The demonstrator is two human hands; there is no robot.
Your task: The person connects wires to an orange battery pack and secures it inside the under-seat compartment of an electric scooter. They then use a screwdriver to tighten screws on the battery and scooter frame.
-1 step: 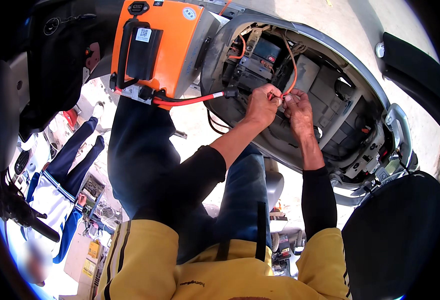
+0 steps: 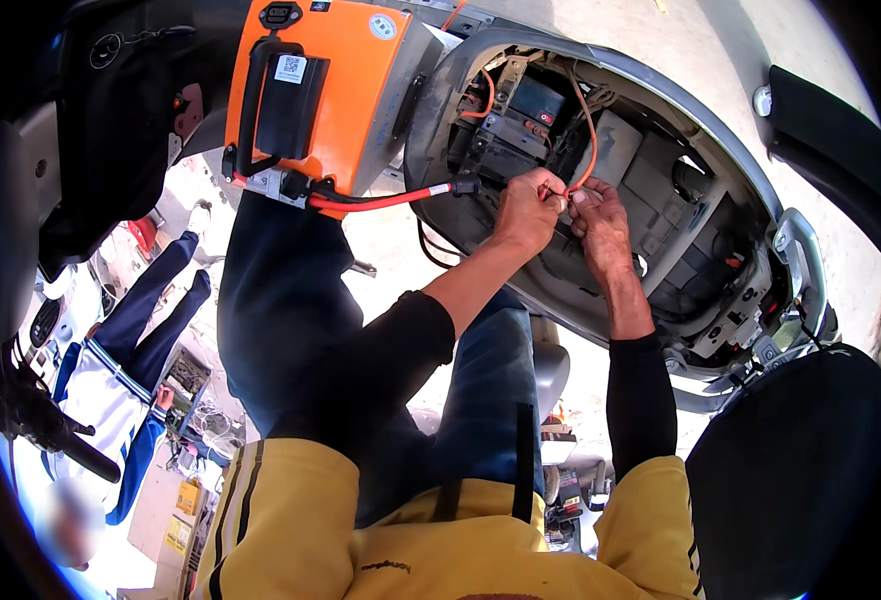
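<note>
Left hand: the left hand [image 2: 526,210] reaches into the open compartment [image 2: 660,180] of a scooter body, fingers curled together and pinched on the thin orange wire [image 2: 590,130] at its lower end.
Right hand: the right hand [image 2: 600,225] sits just beside the left one, touching it at the fingertips — its fingers are bent and closed on the same wire end.
Orange wire: it runs up from the two hands in a curve and goes into the upper part of the compartment, among dark boxes and connectors.
Battery pack: an orange battery pack [image 2: 335,80] with a black handle rests on the person's lap-side, left of the compartment and well apart from the hands.
Red cable: a thicker red cable [image 2: 390,198] leaves the foot of the battery pack and leads to a black plug at the compartment's edge, near the left hand.
Seat: a black seat [image 2: 790,470] stands tipped up at the lower right.
Nearby: another person in blue and white clothes [image 2: 110,370] — seen at the far left, low down.
</note>
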